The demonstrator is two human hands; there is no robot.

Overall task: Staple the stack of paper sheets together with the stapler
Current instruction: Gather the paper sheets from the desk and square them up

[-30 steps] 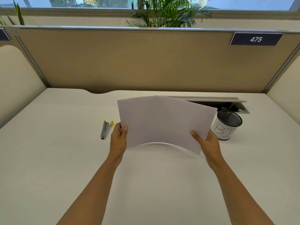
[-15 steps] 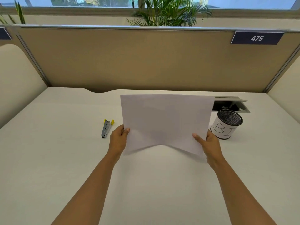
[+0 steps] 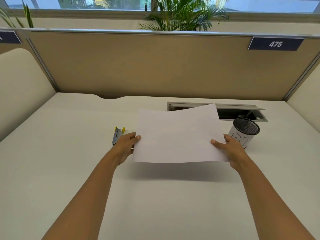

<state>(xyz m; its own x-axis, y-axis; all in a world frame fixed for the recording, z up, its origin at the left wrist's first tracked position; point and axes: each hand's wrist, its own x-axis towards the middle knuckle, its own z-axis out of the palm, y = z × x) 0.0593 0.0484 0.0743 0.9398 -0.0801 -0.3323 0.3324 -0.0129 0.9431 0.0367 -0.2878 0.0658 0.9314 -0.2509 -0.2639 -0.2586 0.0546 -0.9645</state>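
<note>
A stack of white paper sheets (image 3: 178,135) hangs flat above the white desk, casting a shadow below it. My left hand (image 3: 125,146) grips its left edge, thumb on top. My right hand (image 3: 228,148) grips its right edge the same way. A small silver stapler with yellow ends (image 3: 117,135) lies on the desk just left of my left hand, partly hidden behind it.
A black mesh pen cup with a white label (image 3: 244,133) stands right of my right hand. Behind the paper an open cable tray (image 3: 242,112) is set into the desk (image 3: 69,170). Tan partition walls (image 3: 155,66) enclose the desk on three sides.
The paper was held upright with its lower edge bowed; it has now tipped down to lie nearly flat and lower between my hands. The stapler has not moved.
</note>
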